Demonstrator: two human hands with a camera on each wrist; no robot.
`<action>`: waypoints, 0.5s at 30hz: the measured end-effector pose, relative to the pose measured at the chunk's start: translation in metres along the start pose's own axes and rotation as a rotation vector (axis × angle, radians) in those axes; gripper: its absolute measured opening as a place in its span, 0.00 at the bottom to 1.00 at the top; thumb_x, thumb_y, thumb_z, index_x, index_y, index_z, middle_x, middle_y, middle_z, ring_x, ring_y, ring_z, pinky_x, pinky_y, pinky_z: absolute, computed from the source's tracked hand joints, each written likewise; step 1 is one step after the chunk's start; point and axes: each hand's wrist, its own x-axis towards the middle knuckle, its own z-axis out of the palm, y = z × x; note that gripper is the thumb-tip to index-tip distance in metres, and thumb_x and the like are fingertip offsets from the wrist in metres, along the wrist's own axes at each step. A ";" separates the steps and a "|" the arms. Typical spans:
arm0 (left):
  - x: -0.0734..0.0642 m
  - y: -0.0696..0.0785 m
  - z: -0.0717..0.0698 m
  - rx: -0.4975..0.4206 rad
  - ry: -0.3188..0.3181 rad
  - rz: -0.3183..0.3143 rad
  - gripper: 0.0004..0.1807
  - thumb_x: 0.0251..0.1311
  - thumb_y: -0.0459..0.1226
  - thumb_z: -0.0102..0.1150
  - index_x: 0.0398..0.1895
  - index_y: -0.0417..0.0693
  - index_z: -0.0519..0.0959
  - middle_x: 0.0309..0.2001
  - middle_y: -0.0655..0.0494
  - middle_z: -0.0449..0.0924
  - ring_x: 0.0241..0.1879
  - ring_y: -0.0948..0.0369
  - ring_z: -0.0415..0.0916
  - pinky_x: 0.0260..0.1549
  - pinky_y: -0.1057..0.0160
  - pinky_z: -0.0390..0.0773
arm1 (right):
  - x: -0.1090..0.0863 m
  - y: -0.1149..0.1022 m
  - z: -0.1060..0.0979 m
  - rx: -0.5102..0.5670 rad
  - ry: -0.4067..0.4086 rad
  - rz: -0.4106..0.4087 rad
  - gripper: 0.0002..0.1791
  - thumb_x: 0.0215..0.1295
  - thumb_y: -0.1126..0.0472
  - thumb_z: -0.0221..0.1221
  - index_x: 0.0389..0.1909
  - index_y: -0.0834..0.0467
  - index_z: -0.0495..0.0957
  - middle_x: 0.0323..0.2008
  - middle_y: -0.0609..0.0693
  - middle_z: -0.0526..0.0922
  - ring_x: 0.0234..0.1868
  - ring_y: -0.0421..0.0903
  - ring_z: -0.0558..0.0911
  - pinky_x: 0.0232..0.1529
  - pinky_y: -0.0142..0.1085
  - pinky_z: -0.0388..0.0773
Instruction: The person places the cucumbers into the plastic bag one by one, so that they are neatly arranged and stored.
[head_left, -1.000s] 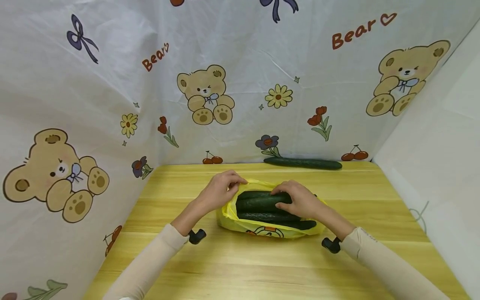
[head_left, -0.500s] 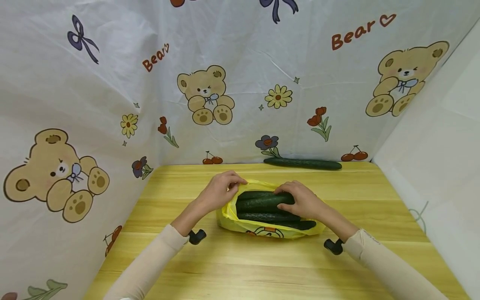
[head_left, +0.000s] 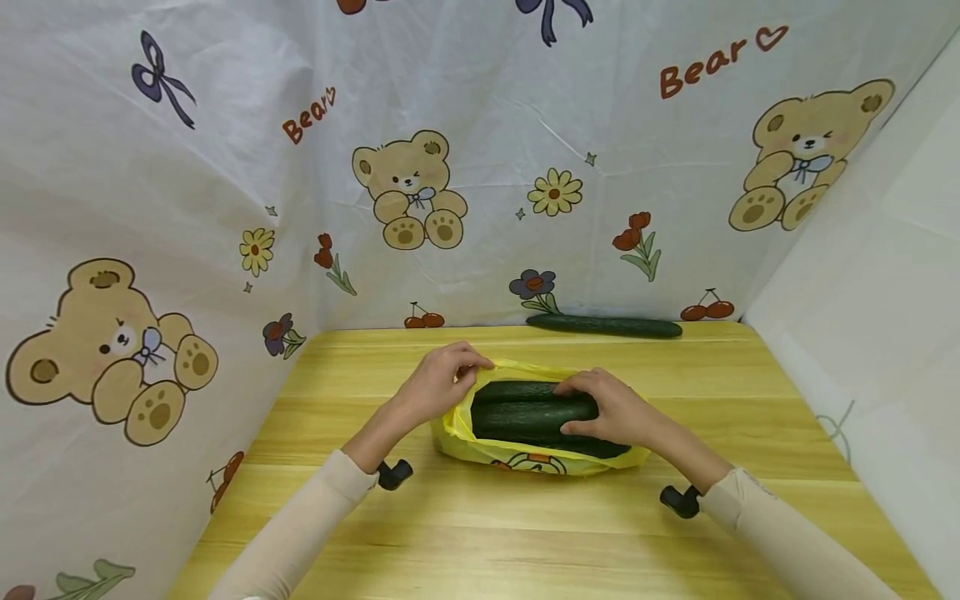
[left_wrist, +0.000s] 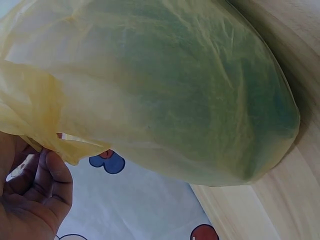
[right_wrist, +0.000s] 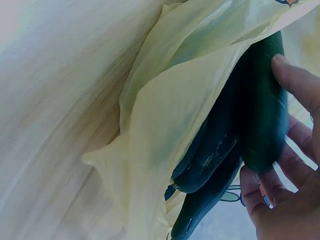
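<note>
A yellow plastic bag [head_left: 468, 454] lies on the table with its mouth open and several cucumbers inside. My left hand [head_left: 444, 383] pinches the bag's rim at the left; in the left wrist view its fingers [left_wrist: 60, 175] hold the gathered edge. My right hand [head_left: 611, 408] reaches into the mouth from the right and grips a thick cucumber [head_left: 517, 417]. In the right wrist view thumb and fingers sit on either side of this cucumber [right_wrist: 265, 110], near its end. Other cucumbers [right_wrist: 212, 155] lie beside it, partly hidden by the bag.
Another cucumber [head_left: 603, 326] lies along the back edge of the wooden table [head_left: 480, 533]. A white sheet printed with bears [head_left: 480, 125] hangs behind and to the left. A white wall [head_left: 862, 333] stands at the right.
My right hand has shifted right and slightly nearer to me. The cucumber in its grip has moved nearer too and now covers more of the front ones. The left hand stays put.
</note>
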 end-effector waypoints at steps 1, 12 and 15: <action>0.000 0.000 0.000 -0.001 0.001 0.002 0.15 0.78 0.31 0.56 0.54 0.52 0.91 0.46 0.61 0.86 0.33 0.66 0.73 0.32 0.68 0.75 | -0.001 0.000 0.000 0.004 -0.006 0.003 0.31 0.63 0.47 0.77 0.64 0.54 0.83 0.58 0.49 0.87 0.59 0.53 0.82 0.62 0.57 0.80; -0.001 0.001 -0.001 0.003 0.008 0.017 0.15 0.78 0.31 0.56 0.53 0.50 0.91 0.46 0.59 0.87 0.33 0.66 0.74 0.32 0.68 0.76 | -0.010 0.004 -0.005 0.051 -0.034 0.021 0.34 0.63 0.42 0.76 0.65 0.54 0.82 0.58 0.49 0.86 0.59 0.53 0.81 0.60 0.57 0.80; -0.002 0.002 -0.001 0.000 0.012 0.022 0.15 0.78 0.30 0.56 0.53 0.50 0.91 0.46 0.59 0.86 0.33 0.66 0.74 0.32 0.68 0.76 | -0.012 0.008 -0.007 0.055 -0.010 0.014 0.33 0.64 0.43 0.76 0.65 0.54 0.83 0.58 0.50 0.86 0.58 0.53 0.82 0.60 0.58 0.80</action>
